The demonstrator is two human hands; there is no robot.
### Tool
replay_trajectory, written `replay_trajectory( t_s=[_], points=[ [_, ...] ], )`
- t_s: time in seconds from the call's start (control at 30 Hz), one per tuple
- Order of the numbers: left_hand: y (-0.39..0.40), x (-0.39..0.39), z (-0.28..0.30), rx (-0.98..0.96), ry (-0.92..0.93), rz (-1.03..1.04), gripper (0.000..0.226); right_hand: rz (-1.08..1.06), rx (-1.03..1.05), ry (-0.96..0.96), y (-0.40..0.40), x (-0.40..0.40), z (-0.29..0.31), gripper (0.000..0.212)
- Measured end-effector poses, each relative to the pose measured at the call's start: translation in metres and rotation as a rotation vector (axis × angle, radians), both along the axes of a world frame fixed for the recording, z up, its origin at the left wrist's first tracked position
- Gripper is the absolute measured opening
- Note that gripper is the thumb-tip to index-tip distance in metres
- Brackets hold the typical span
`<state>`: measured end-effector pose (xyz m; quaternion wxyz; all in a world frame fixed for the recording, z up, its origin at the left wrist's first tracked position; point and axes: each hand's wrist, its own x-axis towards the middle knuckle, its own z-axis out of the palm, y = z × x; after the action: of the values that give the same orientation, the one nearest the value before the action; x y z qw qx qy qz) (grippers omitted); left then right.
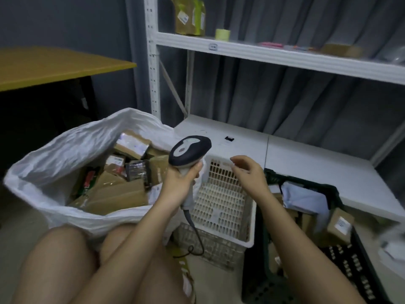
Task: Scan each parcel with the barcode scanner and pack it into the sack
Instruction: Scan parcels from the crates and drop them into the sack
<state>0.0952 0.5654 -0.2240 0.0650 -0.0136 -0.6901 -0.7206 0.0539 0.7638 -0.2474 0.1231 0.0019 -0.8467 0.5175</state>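
My left hand (179, 178) grips the handle of the barcode scanner (189, 151), a dark head with a grey top, held upright with its cable hanging down. To its left stands the white sack (65, 145), open and holding several cardboard parcels (122, 189). My right hand (247, 170) hovers over the white basket (221, 207) with its fingers apart and nothing in it. More parcels lie at the right in the dark crate (306, 183), among them a small brown box (339, 224) with a label and a pale bag (304, 198).
A white metal rack (263, 55) stands behind, its low shelf (306, 163) right behind the baskets; the upper shelf carries a parcel (190, 16) and a tape roll (222, 34). A yellow-topped table (54, 64) is at the left. My knees fill the bottom of the view.
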Motion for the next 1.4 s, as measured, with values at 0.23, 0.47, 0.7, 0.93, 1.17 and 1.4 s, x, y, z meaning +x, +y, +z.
replay_trajectory(
  t_s=[0.23, 0.47, 0.7, 0.93, 1.17, 1.4],
  points=[
    [0.127, -0.007, -0.036, -0.091, -0.091, -0.247, 0.045, -0.33, -0.13, -0.133, 0.133, 0.045, -0.071, 0.017],
    [0.23, -0.014, -0.085, -0.146, -0.154, -0.429, 0.044, -0.628, -0.166, -0.29, 0.246, 0.077, -0.144, 0.01],
    [0.28, -0.026, -0.136, -0.2, -0.243, -0.501, 0.048, -0.879, -0.005, -0.456, 0.314, 0.05, -0.195, 0.064],
    [0.28, -0.045, -0.165, -0.189, -0.296, -0.461, 0.039, -0.946, 0.045, -0.636, 0.335, 0.002, -0.225, 0.098],
    [0.267, -0.052, -0.165, -0.164, -0.306, -0.431, 0.027, -1.012, -0.082, -0.325, 0.323, 0.005, -0.206, 0.074],
    [0.229, -0.046, -0.139, -0.095, -0.26, -0.303, 0.013, -0.752, -0.39, 0.049, 0.263, 0.046, -0.152, 0.049]
  ],
)
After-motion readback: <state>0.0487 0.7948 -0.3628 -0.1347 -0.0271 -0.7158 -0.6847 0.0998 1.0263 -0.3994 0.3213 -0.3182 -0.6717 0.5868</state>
